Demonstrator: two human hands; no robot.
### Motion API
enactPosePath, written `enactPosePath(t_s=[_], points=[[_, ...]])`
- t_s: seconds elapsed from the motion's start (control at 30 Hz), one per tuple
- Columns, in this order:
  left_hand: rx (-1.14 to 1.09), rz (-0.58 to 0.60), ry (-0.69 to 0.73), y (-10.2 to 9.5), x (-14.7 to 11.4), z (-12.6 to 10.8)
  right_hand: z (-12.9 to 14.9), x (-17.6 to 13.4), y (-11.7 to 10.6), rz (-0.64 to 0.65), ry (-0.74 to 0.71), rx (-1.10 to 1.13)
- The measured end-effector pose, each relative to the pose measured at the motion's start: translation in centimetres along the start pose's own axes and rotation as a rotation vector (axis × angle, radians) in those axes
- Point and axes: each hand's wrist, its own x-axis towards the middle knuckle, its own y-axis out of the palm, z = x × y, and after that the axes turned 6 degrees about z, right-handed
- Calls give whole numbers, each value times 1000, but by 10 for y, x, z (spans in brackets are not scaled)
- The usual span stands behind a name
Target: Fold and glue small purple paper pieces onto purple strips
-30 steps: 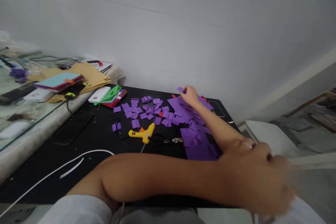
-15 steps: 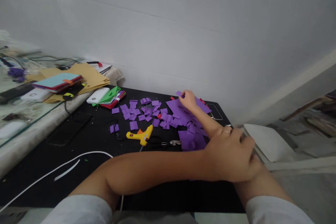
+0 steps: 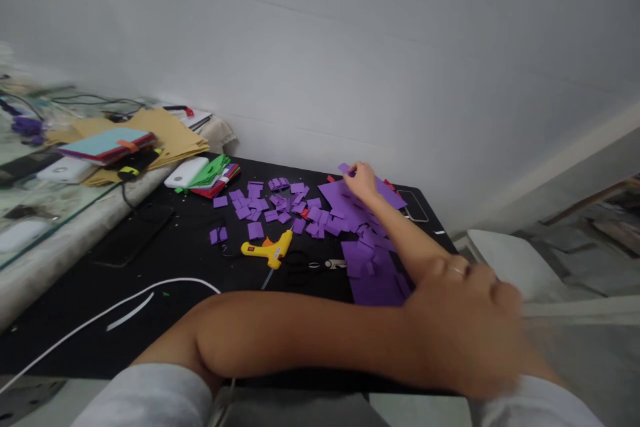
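Note:
My right hand (image 3: 361, 180) reaches to the far side of the table, over a large purple sheet (image 3: 345, 203). Its thumb and fingers are closed on a small purple paper piece (image 3: 343, 167). My left arm crosses in front of me, and my left hand (image 3: 465, 323), blurred, lies over my right forearm with bent fingers curled around it. Many small folded purple paper pieces (image 3: 256, 231) are scattered left of the sheet. More purple sheets (image 3: 373, 283) lie nearer, partly under my left arm.
A yellow glue gun (image 3: 270, 249) and black-handled scissors (image 3: 320, 265) lie mid-table. Green and red paper stacks (image 3: 215, 177) sit beside a white device (image 3: 186, 172). A white cable (image 3: 165, 280) and a dark phone (image 3: 134, 235) are on the left; a wall rises behind.
My left hand has slid along my right forearm toward the elbow. My right hand keeps hold of the small purple paper piece, raised slightly in view. The camera view has shifted a little.

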Motion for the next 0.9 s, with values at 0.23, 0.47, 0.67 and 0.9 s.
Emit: enactPosePath(t_s=[0.23,0.47,0.67,0.9], points=[[-12,-63,-45,4,0,20,-2,-1,0,1,4,1],[-131,-16,-27,0,-9,-15,-5,-5,3,1,-27,7],[-126,18,-59,8,1,21,-8,-6,-5,-15,-45,8],[-198,126,284,4,-12,-15,-12,-4,-5,-21,-2,51]])
